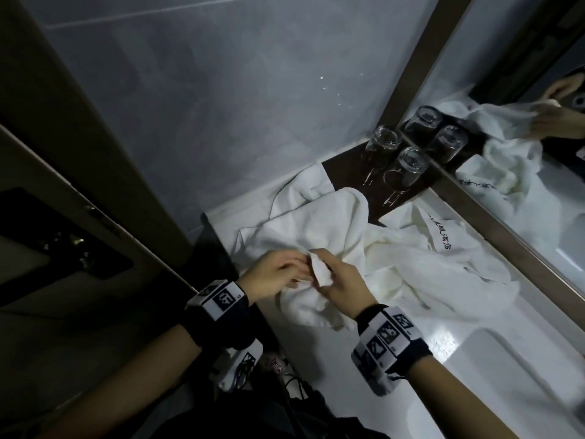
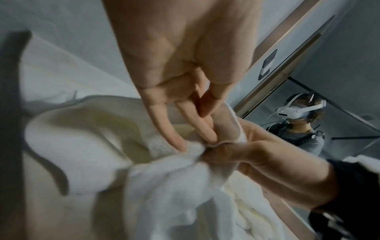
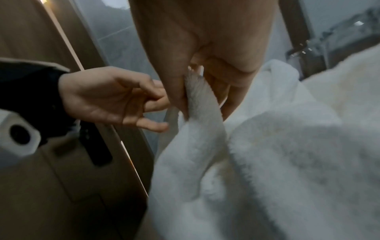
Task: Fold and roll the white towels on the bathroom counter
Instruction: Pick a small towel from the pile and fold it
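Note:
A crumpled white towel lies at the counter's near left end, one corner lifted. My right hand pinches that corner between thumb and fingers; the right wrist view shows this right hand gripping the towel. My left hand meets it from the left. In the left wrist view the left hand has its long fingers on the towel edge, thumb pressed against them, next to the right hand. A second white towel with black lettering lies bunched to the right.
Three upturned glasses stand on a dark tray at the back corner, against the mirror. The white counter runs right toward a sink basin. A grey tiled wall is behind, with a door frame on the left.

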`<move>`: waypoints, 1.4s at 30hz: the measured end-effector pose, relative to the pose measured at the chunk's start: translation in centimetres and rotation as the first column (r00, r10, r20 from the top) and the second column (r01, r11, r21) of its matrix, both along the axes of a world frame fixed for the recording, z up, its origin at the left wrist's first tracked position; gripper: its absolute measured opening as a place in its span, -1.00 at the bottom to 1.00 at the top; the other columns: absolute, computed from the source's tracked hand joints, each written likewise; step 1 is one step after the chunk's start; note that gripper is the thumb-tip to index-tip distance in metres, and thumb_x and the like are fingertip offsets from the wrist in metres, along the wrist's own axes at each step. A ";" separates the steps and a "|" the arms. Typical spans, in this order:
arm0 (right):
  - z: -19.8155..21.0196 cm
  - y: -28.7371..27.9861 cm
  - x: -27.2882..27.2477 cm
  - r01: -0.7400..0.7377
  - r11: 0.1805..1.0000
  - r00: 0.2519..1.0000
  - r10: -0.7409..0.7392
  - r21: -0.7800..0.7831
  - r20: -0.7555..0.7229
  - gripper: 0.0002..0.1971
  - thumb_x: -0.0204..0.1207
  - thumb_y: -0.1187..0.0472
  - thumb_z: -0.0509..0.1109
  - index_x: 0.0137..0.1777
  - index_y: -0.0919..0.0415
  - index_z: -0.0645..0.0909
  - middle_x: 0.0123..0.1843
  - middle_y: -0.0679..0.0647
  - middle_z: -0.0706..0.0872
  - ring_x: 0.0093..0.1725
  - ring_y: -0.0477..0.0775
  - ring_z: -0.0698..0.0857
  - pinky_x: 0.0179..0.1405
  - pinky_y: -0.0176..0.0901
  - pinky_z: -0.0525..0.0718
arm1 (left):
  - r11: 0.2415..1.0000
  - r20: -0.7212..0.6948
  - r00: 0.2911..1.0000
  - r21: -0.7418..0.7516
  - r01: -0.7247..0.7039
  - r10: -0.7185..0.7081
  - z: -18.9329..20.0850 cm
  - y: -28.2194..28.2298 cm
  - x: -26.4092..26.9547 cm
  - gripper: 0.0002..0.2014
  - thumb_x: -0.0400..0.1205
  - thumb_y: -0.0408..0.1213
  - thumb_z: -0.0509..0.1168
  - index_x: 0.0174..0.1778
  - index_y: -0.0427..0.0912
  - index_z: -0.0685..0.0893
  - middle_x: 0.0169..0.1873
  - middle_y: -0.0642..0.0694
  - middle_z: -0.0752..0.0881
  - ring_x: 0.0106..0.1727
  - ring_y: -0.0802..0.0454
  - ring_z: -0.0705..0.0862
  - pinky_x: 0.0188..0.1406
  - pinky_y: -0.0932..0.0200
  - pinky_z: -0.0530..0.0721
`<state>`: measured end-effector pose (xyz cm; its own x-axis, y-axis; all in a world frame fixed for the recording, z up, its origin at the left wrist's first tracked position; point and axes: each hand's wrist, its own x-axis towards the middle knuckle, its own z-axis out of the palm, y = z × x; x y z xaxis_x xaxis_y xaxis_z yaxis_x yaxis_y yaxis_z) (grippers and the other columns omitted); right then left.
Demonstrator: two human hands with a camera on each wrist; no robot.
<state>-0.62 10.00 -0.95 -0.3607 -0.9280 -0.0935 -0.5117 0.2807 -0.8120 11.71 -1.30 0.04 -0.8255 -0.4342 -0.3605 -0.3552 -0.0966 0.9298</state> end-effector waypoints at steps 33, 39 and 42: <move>-3.2 1.2 -1.2 0.139 0.974 0.976 -0.166 0.179 0.144 -0.68 0.41 0.13 0.51 0.04 0.17 0.46 -0.19 0.00 0.61 -0.19 0.01 0.61 -0.21 -0.27 0.48 | 0.635 0.394 0.897 -0.644 0.426 -0.202 -3.5 -1.9 1.2 0.01 0.35 -0.33 0.40 0.60 -0.13 -0.13 0.62 -0.12 -0.09 0.63 -0.08 -0.05 0.61 -0.03 0.00; -2.1 -0.1 -0.5 0.126 0.987 0.963 -0.146 0.097 0.227 -0.79 0.44 0.01 0.45 -0.22 0.01 0.46 -0.35 -0.17 0.63 -0.34 -0.31 0.61 -0.36 -0.60 0.46 | 0.816 0.013 0.991 -0.566 0.119 -0.136 -2.4 2.8 0.0 -0.50 0.36 -0.49 0.35 0.20 -0.08 0.46 0.12 0.26 0.43 0.19 0.38 0.45 0.14 0.41 0.45; -1.5 1.0 -0.4 0.077 0.996 0.908 -0.087 0.040 0.410 -0.79 0.46 -0.06 0.39 0.00 0.00 0.54 -0.10 -0.14 0.72 -0.10 -0.32 0.67 -0.12 -0.56 0.53 | 0.733 0.014 0.998 -0.679 -0.040 0.067 -1.2 3.4 0.5 -0.77 0.35 -0.44 0.40 -0.23 -0.19 0.46 -0.24 0.09 0.43 -0.19 0.02 0.57 -0.25 0.03 0.52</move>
